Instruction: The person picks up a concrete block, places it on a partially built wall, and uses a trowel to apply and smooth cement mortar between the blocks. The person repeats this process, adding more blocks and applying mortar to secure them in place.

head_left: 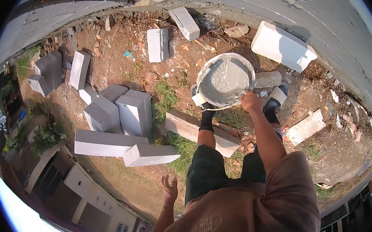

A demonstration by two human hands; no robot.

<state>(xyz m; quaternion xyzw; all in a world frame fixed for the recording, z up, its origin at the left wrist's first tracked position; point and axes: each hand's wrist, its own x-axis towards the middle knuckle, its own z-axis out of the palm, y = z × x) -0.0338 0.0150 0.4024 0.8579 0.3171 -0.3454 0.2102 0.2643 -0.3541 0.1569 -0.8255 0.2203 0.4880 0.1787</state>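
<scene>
My right hand [251, 100] is closed at the near right edge of a round pale bucket [201, 73]. Whether its fingers grip the rim or the thin wire handle, I cannot tell. Wet grey mortar [228, 79] fills much of the bucket, which is in front of my legs and hides part of one foot. Down to the left, my left hand [169, 189] hangs free, its fingers apart and slightly bent, with nothing in them. The closest things to it are pale grey building blocks [151, 155] lying on the ground.
Several more blocks [135, 111] stand in a cluster at the left. A white plastic container [282, 47] lies by the grey block wall [318, 17]. A wooden plank [185, 125] crosses the ground at my feet, and a flat slab [305, 127] lies to the right amid rubble.
</scene>
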